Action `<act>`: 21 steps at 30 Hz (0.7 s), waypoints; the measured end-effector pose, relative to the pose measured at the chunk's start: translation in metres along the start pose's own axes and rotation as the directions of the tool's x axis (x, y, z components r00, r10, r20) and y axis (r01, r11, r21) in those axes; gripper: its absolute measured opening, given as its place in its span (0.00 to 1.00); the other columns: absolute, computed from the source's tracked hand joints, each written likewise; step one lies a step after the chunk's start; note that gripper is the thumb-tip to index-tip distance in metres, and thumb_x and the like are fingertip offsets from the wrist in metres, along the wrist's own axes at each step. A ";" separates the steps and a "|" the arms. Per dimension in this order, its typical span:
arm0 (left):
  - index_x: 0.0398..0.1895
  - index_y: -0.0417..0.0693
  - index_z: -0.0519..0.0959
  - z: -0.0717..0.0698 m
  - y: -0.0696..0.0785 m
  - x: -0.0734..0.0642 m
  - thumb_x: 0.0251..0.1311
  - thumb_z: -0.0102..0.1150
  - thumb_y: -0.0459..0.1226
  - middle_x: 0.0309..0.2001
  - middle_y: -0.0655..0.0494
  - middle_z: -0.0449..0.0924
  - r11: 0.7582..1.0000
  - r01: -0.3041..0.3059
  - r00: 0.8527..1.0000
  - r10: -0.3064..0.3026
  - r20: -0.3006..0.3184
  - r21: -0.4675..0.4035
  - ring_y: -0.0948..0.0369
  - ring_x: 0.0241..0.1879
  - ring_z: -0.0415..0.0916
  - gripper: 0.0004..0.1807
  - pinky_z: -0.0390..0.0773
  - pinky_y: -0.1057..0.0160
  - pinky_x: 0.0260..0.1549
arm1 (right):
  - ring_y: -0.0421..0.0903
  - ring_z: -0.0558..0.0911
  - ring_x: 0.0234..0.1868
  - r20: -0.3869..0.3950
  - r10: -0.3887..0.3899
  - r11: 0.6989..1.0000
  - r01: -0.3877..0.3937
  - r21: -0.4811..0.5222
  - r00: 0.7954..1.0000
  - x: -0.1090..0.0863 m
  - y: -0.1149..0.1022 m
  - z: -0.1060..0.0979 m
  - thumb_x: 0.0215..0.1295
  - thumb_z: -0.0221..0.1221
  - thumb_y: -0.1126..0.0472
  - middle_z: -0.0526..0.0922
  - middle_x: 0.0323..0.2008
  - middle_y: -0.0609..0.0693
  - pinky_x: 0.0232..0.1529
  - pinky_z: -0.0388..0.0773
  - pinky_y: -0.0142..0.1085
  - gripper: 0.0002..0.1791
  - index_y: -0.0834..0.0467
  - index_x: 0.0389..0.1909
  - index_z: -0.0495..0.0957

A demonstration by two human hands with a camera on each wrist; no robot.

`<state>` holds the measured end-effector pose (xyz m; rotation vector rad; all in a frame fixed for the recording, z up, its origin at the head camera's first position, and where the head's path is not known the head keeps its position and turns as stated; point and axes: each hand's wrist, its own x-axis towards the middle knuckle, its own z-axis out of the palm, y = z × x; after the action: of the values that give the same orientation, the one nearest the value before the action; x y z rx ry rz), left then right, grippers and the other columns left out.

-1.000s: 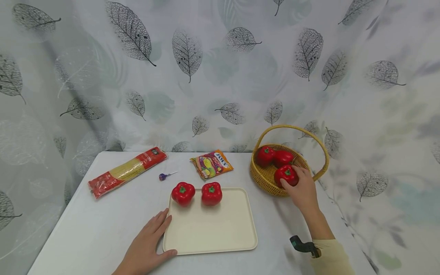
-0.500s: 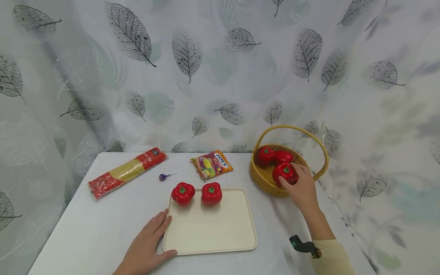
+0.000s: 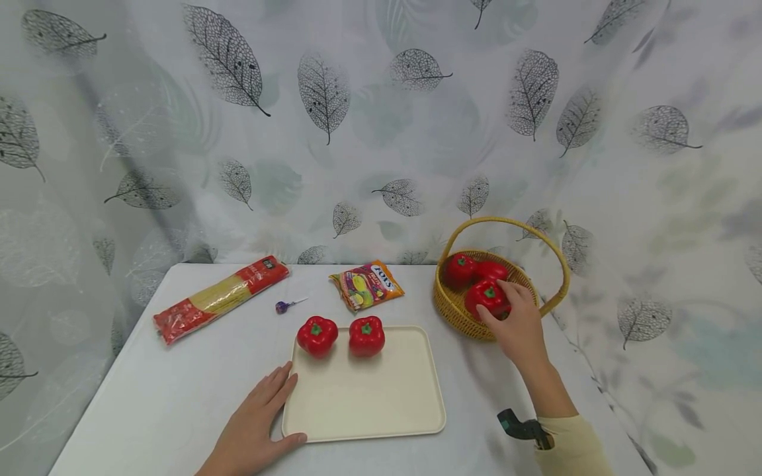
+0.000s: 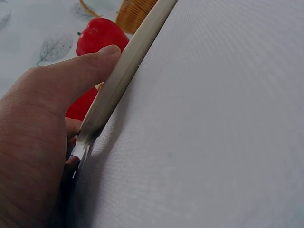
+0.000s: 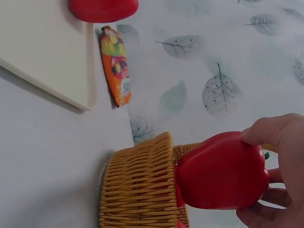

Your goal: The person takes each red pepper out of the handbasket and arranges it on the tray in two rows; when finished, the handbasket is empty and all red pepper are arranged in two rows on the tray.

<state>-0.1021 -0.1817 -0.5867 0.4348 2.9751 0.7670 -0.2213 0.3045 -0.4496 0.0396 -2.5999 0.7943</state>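
Note:
My right hand [image 3: 516, 324] grips a red bell pepper [image 3: 487, 299] with a green stem, thumb on one side and fingers on the other. In the right wrist view that bell pepper [image 5: 223, 172] is at the mouth of the wicker basket [image 5: 137, 185]. Two more red peppers lie behind it in the basket, partly covered. My left hand [image 3: 256, 416] rests at the near left corner of a cream tray [image 3: 440, 396], thumb along the front rim and fingers by the left rim. Two red bell peppers [image 3: 317, 336] [image 3: 366, 336] sit at the tray's far left.
A yellow basket handle [image 3: 503, 221] arches over the peppers at the table's back right. Behind the tray lie an orange candy bag [image 3: 368, 285] and a lollipop [image 3: 282, 306]. A red and yellow noodle packet [image 3: 220, 299] slants across the back left. A leaf-print curtain [image 3: 381, 132] hangs behind.
My right hand has shifted slightly left with the bell pepper, still over the basket. My left hand and the tray have stayed where they were.

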 end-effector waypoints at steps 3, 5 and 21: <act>0.84 0.50 0.67 -0.001 0.001 0.000 0.55 0.62 0.79 0.86 0.54 0.56 1.000 0.000 1.000 0.000 0.006 -0.001 0.49 0.83 0.56 0.62 0.63 0.36 0.76 | 0.69 0.73 0.69 -0.005 -0.012 1.000 0.012 -0.004 1.000 -0.001 -0.003 0.000 0.67 0.75 0.57 0.73 0.68 0.68 0.61 0.79 0.69 0.38 0.67 0.73 0.74; 0.84 0.50 0.67 -0.001 0.001 0.000 0.55 0.61 0.79 0.86 0.54 0.55 1.000 0.000 1.000 0.000 0.011 0.000 0.49 0.83 0.55 0.62 0.63 0.36 0.76 | 0.69 0.73 0.68 -0.009 -0.024 1.000 0.024 -0.002 1.000 -0.001 -0.006 0.000 0.66 0.75 0.57 0.74 0.67 0.68 0.60 0.79 0.69 0.38 0.67 0.73 0.74; 0.85 0.51 0.66 0.000 0.001 0.000 0.56 0.61 0.79 0.87 0.54 0.54 1.000 0.002 1.000 -0.002 0.010 0.008 0.49 0.84 0.54 0.62 0.63 0.37 0.76 | 0.67 0.75 0.68 0.010 -0.083 0.995 0.082 0.050 0.997 -0.007 -0.025 0.003 0.65 0.76 0.57 0.75 0.67 0.65 0.59 0.82 0.66 0.38 0.64 0.73 0.75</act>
<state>-0.1018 -0.1813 -0.5859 0.4344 2.9695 0.7509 -0.2123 0.2812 -0.4412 0.1655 -2.5719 0.8307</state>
